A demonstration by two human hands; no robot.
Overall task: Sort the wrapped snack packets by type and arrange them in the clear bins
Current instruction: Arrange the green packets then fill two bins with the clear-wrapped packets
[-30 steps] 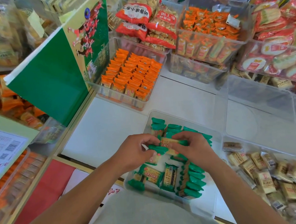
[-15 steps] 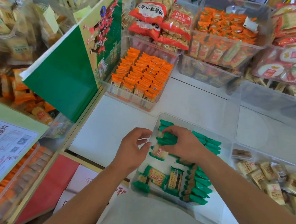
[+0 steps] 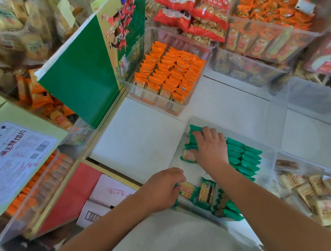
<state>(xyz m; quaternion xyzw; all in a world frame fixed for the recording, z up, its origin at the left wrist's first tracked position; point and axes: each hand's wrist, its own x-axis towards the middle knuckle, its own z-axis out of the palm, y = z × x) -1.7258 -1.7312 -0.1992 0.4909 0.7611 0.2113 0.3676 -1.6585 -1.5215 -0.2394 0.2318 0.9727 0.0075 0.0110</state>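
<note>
A clear bin (image 3: 202,121) in front of me holds green-wrapped cracker packets. An upright row of them (image 3: 243,157) fills its right side. My right hand (image 3: 210,148) lies flat with straight fingers on a stack of green packets (image 3: 192,143) at the bin's far left, with one flat packet (image 3: 188,155) under the thumb side. My left hand (image 3: 162,188) curls its fingers round a green packet (image 3: 189,190) at the bin's near left corner. Another flat packet (image 3: 205,193) lies beside it.
A clear bin of orange packets (image 3: 167,73) stands behind, next to a green box (image 3: 85,79). An empty clear bin (image 3: 313,106) sits at the right, and a bin of beige wrapped snacks (image 3: 308,189) at the near right. Stacked bins and red bags (image 3: 189,12) line the back.
My left hand has left the packets in mid-bin and dropped to the near left corner, onto a flat packet. My right hand has moved forward and flattened on the stack at the far left.
</note>
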